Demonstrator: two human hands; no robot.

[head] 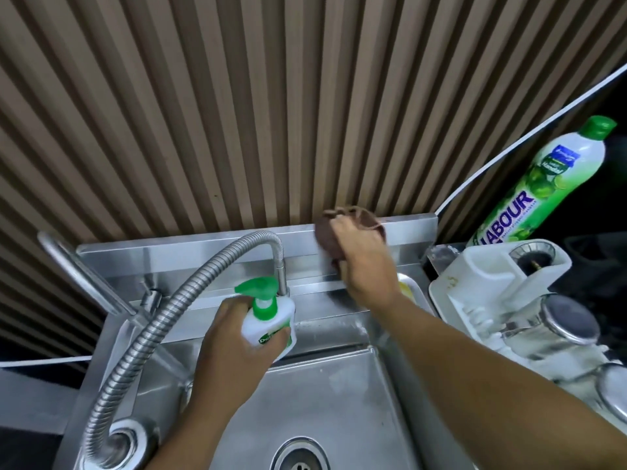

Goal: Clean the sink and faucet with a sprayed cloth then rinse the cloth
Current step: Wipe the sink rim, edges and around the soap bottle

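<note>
left hand (234, 337): clenched round the white plastic spray bottle with green trigger head (271, 320), held above the basin's back edge.
right hand (364, 262): grasping the bunched dark brown cloth (325, 228) and pressing it to the upright back ledge of the stainless steel sink (339, 395), near the back right corner.
key relation: the cloth lies up and right of the bottle, apart from it. The trigger nose looks to face left, away from the cloth, so I'd expect a turn before any spray.
faucet: the ribbed flexible steel hose faucet (176, 300) arcs from the sink's front left corner to back centre. Its spout hangs just behind the bottle, left of the cloth. The left hand is nearer but occupied.
writing: "De…" on the spray bottle, rest hidden by fingers. "LABOUR" on the tall green-capped dish liquid bottle (536, 184) beyond the right edge; its smaller print is unreadable.
</note>
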